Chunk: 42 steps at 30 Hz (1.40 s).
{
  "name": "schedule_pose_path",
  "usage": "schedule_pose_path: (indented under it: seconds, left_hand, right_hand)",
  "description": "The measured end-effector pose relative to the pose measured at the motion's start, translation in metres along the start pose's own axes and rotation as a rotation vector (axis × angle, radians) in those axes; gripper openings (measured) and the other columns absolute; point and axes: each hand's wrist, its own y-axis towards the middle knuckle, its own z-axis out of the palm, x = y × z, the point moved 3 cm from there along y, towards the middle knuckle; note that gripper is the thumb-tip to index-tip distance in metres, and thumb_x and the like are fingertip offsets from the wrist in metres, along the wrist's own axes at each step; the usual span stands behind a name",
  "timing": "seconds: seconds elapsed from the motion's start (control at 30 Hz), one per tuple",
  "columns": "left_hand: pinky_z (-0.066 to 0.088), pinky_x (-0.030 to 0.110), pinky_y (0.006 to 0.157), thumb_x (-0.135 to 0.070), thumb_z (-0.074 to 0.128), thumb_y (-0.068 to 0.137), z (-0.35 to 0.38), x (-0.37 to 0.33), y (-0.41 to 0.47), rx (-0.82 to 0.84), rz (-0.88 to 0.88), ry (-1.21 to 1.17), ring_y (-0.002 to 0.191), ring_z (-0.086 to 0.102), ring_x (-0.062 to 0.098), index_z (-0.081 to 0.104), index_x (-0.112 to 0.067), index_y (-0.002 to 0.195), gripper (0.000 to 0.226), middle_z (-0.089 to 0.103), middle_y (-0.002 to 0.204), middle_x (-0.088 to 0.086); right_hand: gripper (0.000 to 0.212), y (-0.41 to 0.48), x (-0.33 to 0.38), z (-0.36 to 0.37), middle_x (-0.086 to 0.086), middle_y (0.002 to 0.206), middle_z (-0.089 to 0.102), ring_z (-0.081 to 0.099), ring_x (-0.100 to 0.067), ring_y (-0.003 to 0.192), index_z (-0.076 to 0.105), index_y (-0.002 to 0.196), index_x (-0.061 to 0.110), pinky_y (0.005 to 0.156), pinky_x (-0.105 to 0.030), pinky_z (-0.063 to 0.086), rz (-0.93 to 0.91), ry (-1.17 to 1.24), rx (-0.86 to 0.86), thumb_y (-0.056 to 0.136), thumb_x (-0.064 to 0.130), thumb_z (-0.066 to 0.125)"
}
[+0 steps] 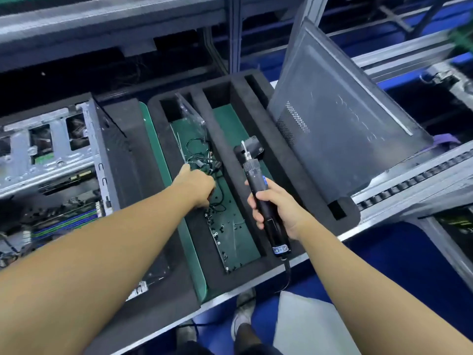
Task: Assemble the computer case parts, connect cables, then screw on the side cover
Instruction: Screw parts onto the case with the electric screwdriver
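Note:
An open computer case (64, 155) lies on its side at the left, its boards and metal frame showing. Beside it sits a black foam tray (286, 160) with green-floored slots. My left hand (197, 185) reaches into the left slot among black cables (202, 157) and small black screws (217, 226); its fingers curl down, and I cannot see what they pinch. My right hand (276, 208) is closed around a black electric screwdriver (258, 185), bit pointing away from me over the tray. The grey side cover (340, 119) stands tilted in the tray's right slot.
A clear plastic piece (190, 112) leans in the tray's left slot. A small black block (252, 149) sits in the middle slot near the screwdriver tip. A roller conveyor rail (414, 180) runs at the right. The screwdriver's cord (288, 275) hangs over the bench edge.

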Motion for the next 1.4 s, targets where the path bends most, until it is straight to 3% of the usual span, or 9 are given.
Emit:
schedule_pose_path:
  seconds: [0.13, 0.3, 0.43, 0.57, 0.7, 0.77, 1.17, 1.27, 1.4]
  left_hand:
    - [0.027, 0.039, 0.089, -0.041, 0.066, 0.085, 0.018, -0.039, 0.013, 0.094, 0.057, 0.056, 0.09, 0.058, 0.021, 0.057, -0.024, 0.099, 0.025, 0.063, 0.099, -0.002]
    - [0.018, 0.043, 0.113, -0.006, 0.051, 0.088, 0.032, -0.052, 0.027, 0.078, -0.021, 0.09, 0.111, 0.06, 0.023, 0.053, -0.019, 0.121, 0.036, 0.062, 0.121, 0.0]
    - [0.026, 0.04, 0.106, -0.006, 0.051, 0.089, 0.03, -0.027, 0.037, 0.057, -0.047, 0.091, 0.107, 0.059, 0.023, 0.056, -0.021, 0.111, 0.027, 0.063, 0.117, 0.001]
    - [0.031, 0.04, 0.096, -0.03, 0.068, 0.085, 0.036, -0.028, 0.04, 0.134, 0.031, 0.082, 0.098, 0.06, 0.021, 0.058, -0.03, 0.087, 0.011, 0.065, 0.106, -0.005]
    - [0.025, 0.049, 0.112, -0.021, 0.064, 0.089, 0.047, -0.044, 0.043, 0.139, -0.027, 0.144, 0.114, 0.059, 0.026, 0.054, -0.019, 0.118, 0.031, 0.062, 0.121, 0.002]
    - [0.025, 0.046, 0.11, -0.017, 0.058, 0.09, 0.053, -0.052, 0.042, 0.118, -0.041, 0.164, 0.118, 0.058, 0.025, 0.051, -0.019, 0.128, 0.038, 0.06, 0.126, 0.001]
    - [0.031, 0.038, 0.099, -0.01, 0.055, 0.084, 0.06, -0.059, 0.039, 0.054, -0.149, 0.073, 0.103, 0.06, 0.021, 0.056, -0.024, 0.11, 0.029, 0.065, 0.108, -0.003]
    - [0.045, 0.036, 0.086, -0.021, 0.061, 0.089, 0.041, -0.049, 0.04, 0.034, -0.114, -0.225, 0.098, 0.063, 0.028, 0.06, -0.016, 0.104, 0.015, 0.064, 0.108, 0.005]
    - [0.053, 0.033, 0.073, -0.014, 0.05, 0.099, -0.016, -0.01, 0.015, -0.104, -0.02, -0.998, 0.081, 0.069, 0.024, 0.06, -0.011, 0.092, 0.012, 0.072, 0.09, 0.008]
  right_hand:
    - [0.048, 0.008, -0.011, -0.011, -0.008, 0.081, 0.057, 0.049, -0.021, 0.053, 0.051, 0.132, 0.012, 0.051, -0.031, 0.046, 0.029, -0.004, -0.005, 0.085, 0.018, 0.059]
    - [0.051, 0.009, -0.022, -0.023, -0.008, 0.081, 0.057, 0.049, -0.021, 0.054, 0.049, 0.135, 0.009, 0.051, -0.031, 0.047, 0.06, -0.017, 0.006, 0.086, 0.018, 0.058]
    - [0.052, 0.009, -0.028, -0.03, -0.008, 0.083, 0.057, 0.049, -0.021, 0.055, 0.051, 0.133, 0.01, 0.051, -0.031, 0.047, 0.051, 0.014, 0.014, 0.083, 0.022, 0.062]
    - [0.045, 0.01, -0.032, -0.036, -0.008, 0.082, 0.057, 0.049, -0.021, 0.054, 0.057, 0.127, 0.015, 0.051, -0.031, 0.047, 0.041, 0.063, 0.017, 0.083, 0.022, 0.063]
    - [0.04, 0.01, -0.035, -0.039, -0.009, 0.081, 0.057, 0.049, -0.021, 0.053, 0.06, 0.123, 0.016, 0.051, -0.032, 0.047, 0.032, 0.103, 0.014, 0.084, 0.023, 0.063]
    - [0.04, 0.01, -0.036, -0.039, -0.009, 0.081, 0.057, 0.049, -0.021, 0.053, 0.059, 0.124, 0.016, 0.051, -0.032, 0.047, 0.028, 0.108, 0.016, 0.084, 0.023, 0.063]
    - [0.051, 0.006, -0.034, -0.037, -0.007, 0.081, 0.057, 0.049, -0.02, 0.054, 0.053, 0.132, 0.012, 0.051, -0.032, 0.047, 0.018, 0.053, 0.011, 0.084, 0.025, 0.063]
    - [0.053, 0.004, -0.03, -0.035, -0.007, 0.082, 0.057, 0.049, -0.021, 0.055, 0.053, 0.134, 0.012, 0.052, -0.033, 0.047, 0.042, 0.034, 0.029, 0.084, 0.024, 0.064]
    - [0.055, 0.001, -0.016, -0.015, -0.007, 0.087, 0.057, 0.051, -0.02, 0.06, 0.051, 0.134, 0.013, 0.054, -0.034, 0.048, 0.079, -0.02, 0.122, 0.082, 0.02, 0.067]
